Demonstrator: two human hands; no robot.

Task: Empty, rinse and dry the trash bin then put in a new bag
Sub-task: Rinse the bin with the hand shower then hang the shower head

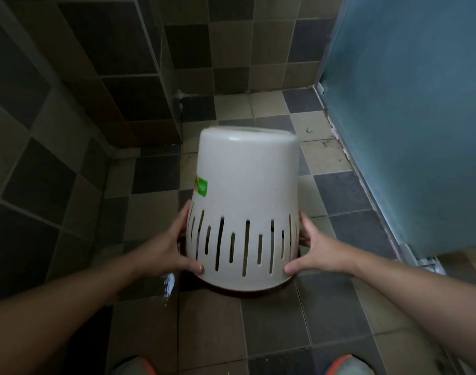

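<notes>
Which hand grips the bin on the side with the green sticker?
The left hand. It holds the upturned white trash bin just below the green sticker; the right hand holds the opposite, unlabelled side.

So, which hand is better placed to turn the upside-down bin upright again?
Probably neither alone: left hand and right hand grip opposite sides of the bin near its rim, equally placed.

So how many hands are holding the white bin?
2. The left hand holds the upside-down white bin on its left side near the rim, and the right hand holds its right side. The fingers behind the bin are hidden.
</notes>
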